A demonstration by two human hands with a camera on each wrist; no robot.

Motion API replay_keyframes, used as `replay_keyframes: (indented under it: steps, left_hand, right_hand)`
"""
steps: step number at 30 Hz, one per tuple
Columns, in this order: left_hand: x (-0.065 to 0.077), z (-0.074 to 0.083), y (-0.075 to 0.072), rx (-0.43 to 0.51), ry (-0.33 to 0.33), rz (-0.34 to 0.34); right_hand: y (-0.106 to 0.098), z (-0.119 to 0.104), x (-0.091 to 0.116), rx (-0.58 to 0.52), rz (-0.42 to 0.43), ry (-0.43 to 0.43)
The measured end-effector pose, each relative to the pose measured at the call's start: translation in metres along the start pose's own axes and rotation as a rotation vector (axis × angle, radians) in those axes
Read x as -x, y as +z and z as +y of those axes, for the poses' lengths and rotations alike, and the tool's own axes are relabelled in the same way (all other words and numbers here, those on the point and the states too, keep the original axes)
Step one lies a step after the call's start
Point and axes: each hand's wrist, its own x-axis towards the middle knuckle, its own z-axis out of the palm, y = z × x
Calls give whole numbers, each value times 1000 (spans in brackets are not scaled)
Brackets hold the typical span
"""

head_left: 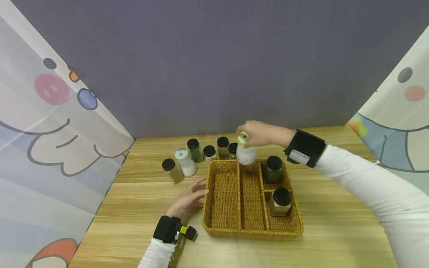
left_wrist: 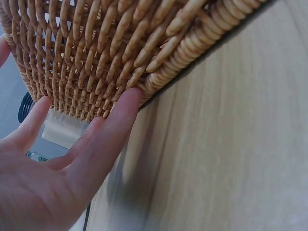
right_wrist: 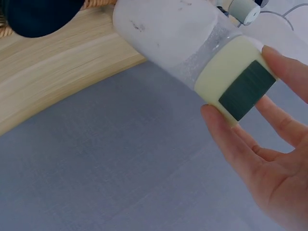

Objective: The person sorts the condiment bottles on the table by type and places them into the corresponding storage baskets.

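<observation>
My right hand (head_left: 257,134) pinches the pale yellow lid of a clear jar (head_left: 246,154) of white powder. The jar hangs over the back rim of a divided wicker basket (head_left: 223,201); in the right wrist view, fingers and thumb press the sides of its lid, which has a dark green patch. On the left, my left hand (head_left: 189,198) touches the basket's outer wall with extended fingers (left_wrist: 126,106). Two black-lidded jars stand in the basket's right-hand compartments: a dark one (head_left: 273,170) behind and a beige-filled one (head_left: 280,203) in front.
Behind and left of the basket stand a brown-filled jar (head_left: 173,171), a white-lidded jar (head_left: 186,163), a green-filled jar (head_left: 196,150) and several other black-lidded jars (head_left: 210,152). A grey wall panel (head_left: 214,74) borders the wooden table's (head_left: 140,208) back edge.
</observation>
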Motion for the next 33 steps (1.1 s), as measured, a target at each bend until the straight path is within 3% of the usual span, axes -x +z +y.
replay_keyframes:
  steps: [14,19,33]
  left_hand:
    - [-4,-9,-4,-29,-4,-5]
    - [-3,-8,-3,-44,13,-13]
    - [-1,0,-1,-2,-21,12]
  right_hand:
    - [5,-19,-3,6,-47,-37]
    - [5,-27,-4,16,-67,-42]
    - [14,-41,-14,14,-85,-57]
